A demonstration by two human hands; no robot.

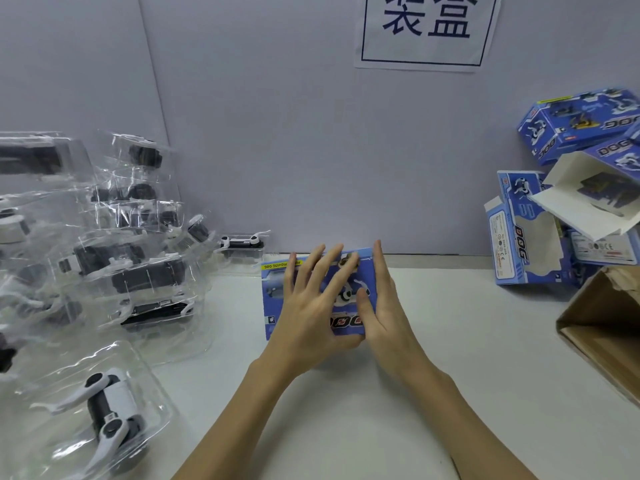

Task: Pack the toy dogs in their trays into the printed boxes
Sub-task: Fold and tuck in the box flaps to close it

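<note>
Both hands (341,306) press flat the upside-down, crosswise printed box (277,296).

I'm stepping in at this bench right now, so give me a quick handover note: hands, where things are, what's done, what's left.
Left hand: open, fingers flat on the blue printed box at table centre.
Right hand: open, straight fingers against the box's right side.
Toy dogs in clear trays: piled at left, not yet boxed.
Printed boxes: heaped at right, one with its flap open.
Cardboard carton: right edge.
Whether the centre box is filled cannot be seen.
Left: box the remaining trays.
</note>
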